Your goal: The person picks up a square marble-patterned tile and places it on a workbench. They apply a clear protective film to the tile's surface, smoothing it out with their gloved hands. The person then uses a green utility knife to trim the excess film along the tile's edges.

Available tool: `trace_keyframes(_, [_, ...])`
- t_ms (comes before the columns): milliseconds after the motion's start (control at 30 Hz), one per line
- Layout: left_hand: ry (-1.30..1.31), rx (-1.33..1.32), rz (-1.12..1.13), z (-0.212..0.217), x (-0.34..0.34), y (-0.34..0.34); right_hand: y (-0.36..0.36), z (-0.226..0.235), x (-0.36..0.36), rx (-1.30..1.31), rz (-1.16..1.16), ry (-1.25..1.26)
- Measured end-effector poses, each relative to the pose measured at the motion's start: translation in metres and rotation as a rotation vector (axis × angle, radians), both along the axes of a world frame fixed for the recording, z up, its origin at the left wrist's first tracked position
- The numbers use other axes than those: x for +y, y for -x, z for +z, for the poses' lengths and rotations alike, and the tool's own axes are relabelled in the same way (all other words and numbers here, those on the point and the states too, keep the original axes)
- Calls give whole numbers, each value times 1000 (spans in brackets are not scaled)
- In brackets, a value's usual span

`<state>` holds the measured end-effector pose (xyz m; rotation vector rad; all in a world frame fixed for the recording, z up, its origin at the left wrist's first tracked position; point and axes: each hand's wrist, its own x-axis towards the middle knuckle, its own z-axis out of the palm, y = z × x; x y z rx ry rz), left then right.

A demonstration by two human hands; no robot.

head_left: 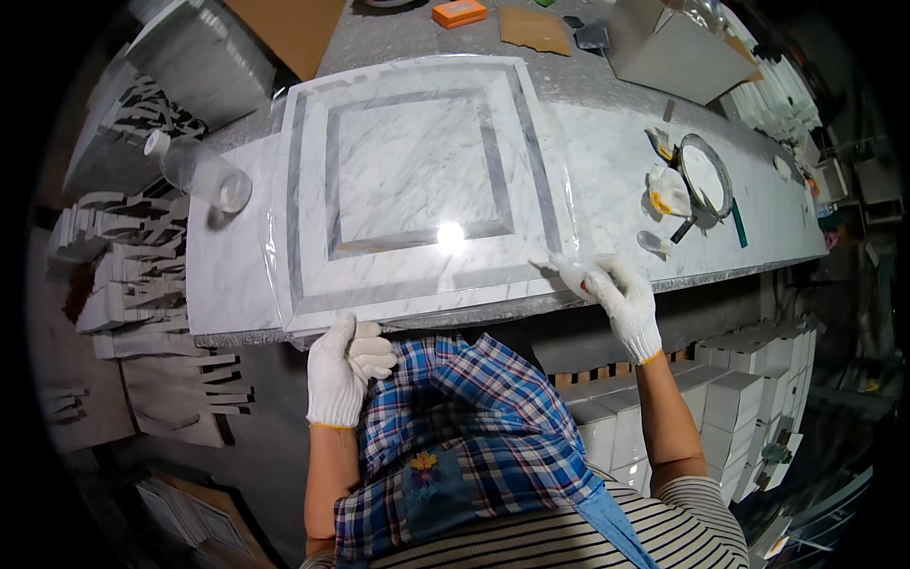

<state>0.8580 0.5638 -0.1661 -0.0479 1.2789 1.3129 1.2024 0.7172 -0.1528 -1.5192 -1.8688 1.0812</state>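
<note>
1. Small squeeze bottle [569, 273]: translucent, its nozzle resting on the near right part of the marble panel [417, 180]. The right hand [626, 303], in a white glove, is wrapped closed around its body.
2. Marble panel: square, white with grey inlaid frames, under a glossy clear film, lying on the white stone slab [616, 180].
3. Left hand [346, 365]: gloved, at the panel's near left corner, fingers curled against the edge; whether it grips the edge or only rests on it cannot be told.
4. Hidden or unclear: the bottle's lower half is covered by the glove; the panel's near edge is partly cut off by the person's plaid apron [455, 436].
5. Clear plastic bottle [199, 173]: lying on its side left of the panel; contents not discernible.
6. Tape roll [706, 175]: right of the panel, with crumpled cloth scraps beside it.
7. Orange block [459, 12]: beyond the panel's far edge.
8. Open cardboard box [673, 43]: beyond the panel to the right; interior not visible.
</note>
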Motion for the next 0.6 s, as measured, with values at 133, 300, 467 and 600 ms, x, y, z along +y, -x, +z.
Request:
trace_keyframes(133, [-157, -132, -87, -7, -5, 8, -2, -11, 3, 88, -146, -7])
trace_keyframes(300, [-99, -24, -87, -4, -4, 1, 5, -19, 20, 186, -211, -44])
trace_keyframes(467, [43, 292, -129, 9, -7, -12, 20, -6, 45, 187, -242, -7])
trace_keyframes(600, [52, 398, -342, 36, -3, -30, 25, -10, 64, 218, -205, -64])
